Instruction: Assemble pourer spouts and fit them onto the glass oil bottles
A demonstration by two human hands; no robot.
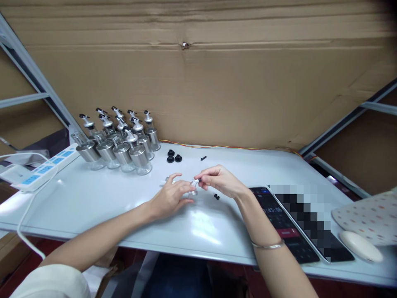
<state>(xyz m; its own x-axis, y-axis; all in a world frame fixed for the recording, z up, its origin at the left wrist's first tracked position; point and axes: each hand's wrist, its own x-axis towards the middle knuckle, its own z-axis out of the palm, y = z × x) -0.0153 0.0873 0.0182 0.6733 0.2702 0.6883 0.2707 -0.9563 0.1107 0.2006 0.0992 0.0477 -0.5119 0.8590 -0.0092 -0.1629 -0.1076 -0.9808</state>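
Hold the small, curved, silver pour spout (194,187) steady at its base with the left hand (172,196), and work its black tip with light, straight pressure from the right hand (221,181), whose fingers pinch it. The spout sits low over the smooth white bench (93,198), shiny and metallic; blur obscures whether the left fingers truly grip.

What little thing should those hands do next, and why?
Probably press the small black piece onto the silver spout: the right hand holds it at the spout's tip, the left hand steadies the spout, and the bottle pourers carry black tops.
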